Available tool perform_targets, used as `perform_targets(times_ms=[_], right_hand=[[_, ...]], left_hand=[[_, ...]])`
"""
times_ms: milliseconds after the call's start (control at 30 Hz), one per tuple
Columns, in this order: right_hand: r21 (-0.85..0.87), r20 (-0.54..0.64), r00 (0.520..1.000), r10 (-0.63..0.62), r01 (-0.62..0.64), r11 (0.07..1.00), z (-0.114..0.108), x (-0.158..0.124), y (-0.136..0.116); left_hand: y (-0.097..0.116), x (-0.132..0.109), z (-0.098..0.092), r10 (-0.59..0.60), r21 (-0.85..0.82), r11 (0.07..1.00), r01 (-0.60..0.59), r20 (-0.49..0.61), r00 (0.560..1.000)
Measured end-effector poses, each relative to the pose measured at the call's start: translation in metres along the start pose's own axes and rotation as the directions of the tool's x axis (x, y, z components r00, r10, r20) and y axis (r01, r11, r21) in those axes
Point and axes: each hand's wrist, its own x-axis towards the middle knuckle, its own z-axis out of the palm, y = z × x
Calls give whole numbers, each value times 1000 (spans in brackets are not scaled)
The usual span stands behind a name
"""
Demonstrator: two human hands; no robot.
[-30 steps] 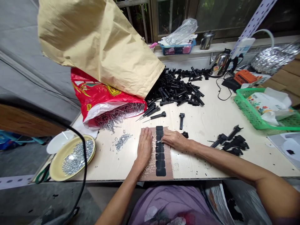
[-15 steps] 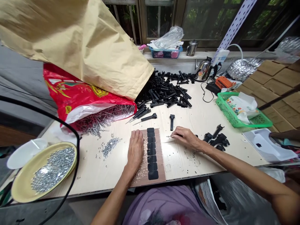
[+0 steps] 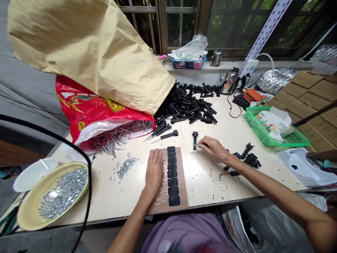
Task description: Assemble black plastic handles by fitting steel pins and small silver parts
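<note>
The left hand point(image 3: 154, 172) is lying open, flat on the board point(image 3: 183, 182) — likely steadying it — while the right hand point(image 3: 214, 149) is pinching a pin point(image 3: 197, 145) beside a peg point(image 3: 195, 135).

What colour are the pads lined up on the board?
The pads are black, seen best in the head view.

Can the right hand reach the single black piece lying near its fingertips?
Probably yes: the right hand has its fingertips right beside the black piece, and only bare table lies between them.
</note>
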Motion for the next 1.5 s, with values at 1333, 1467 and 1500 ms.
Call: perform_targets(times_ms=[1333,1467,1500], right_hand=[[-372,117,906,-406,419,828,139,156,-32],[-302,64,914,-400,400,865,118,141,-37],[-252,29,918,-395,389,886,111,135,-41]], left_hand=[[-47,-30,-74,-148,256,953,159,-60,987],[-53,-26,-63,-104,344,934,97,1,995],[-55,-24,-62,-94,351,932,84,11,995]])
